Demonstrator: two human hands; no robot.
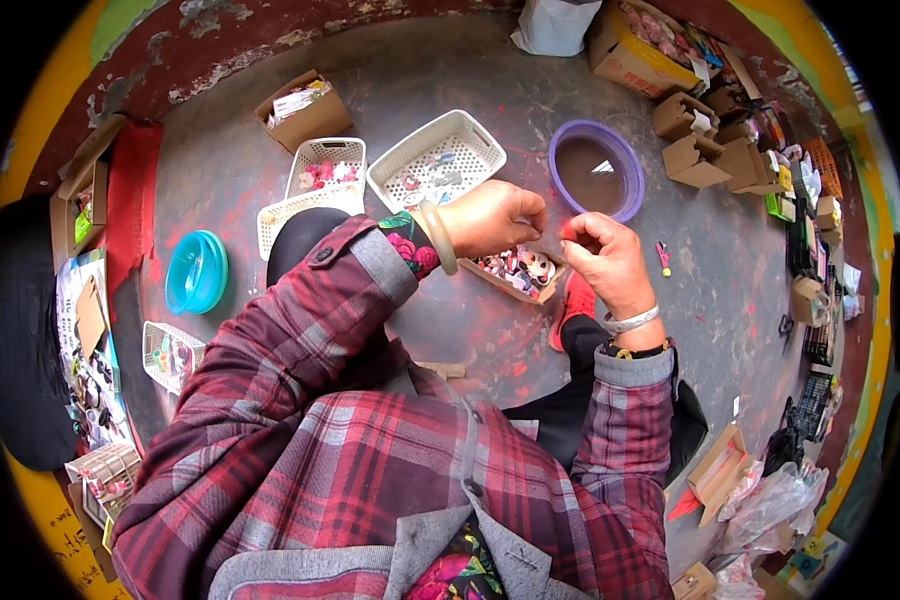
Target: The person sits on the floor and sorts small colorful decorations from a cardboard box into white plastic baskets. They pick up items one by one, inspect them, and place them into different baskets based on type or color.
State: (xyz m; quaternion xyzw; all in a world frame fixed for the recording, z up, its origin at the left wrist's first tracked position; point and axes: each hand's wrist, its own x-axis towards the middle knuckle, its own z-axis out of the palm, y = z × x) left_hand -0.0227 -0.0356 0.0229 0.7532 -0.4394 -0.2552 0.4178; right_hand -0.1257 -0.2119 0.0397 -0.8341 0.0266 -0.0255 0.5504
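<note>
My left hand (pixel 492 216) is raised in front of me with its fingers curled into a pinch; whatever it may hold cannot be made out. A short gap to the right, my right hand (pixel 615 265) pinches thumb against forefinger, with a small red piece (pixel 567 231) showing at the tips. Its exact kind is too small to tell. Under both hands sits a shallow cardboard box (pixel 530 289) holding small black, white and red cartoon figures (pixel 518 268), partly covered by my left hand. Behind the left wrist stands a white perforated basket (pixel 470 135) with a few small pieces inside.
A purple basin (pixel 558 160) of murky liquid stands beyond my right hand. Smaller white baskets (pixel 327 153) and teal bowls (pixel 198 270) are at left. A cardboard box (pixel 310 108) sits farther back. Cartons (pixel 695 160) line the right wall. My red shoe (pixel 574 305) is beside the figures.
</note>
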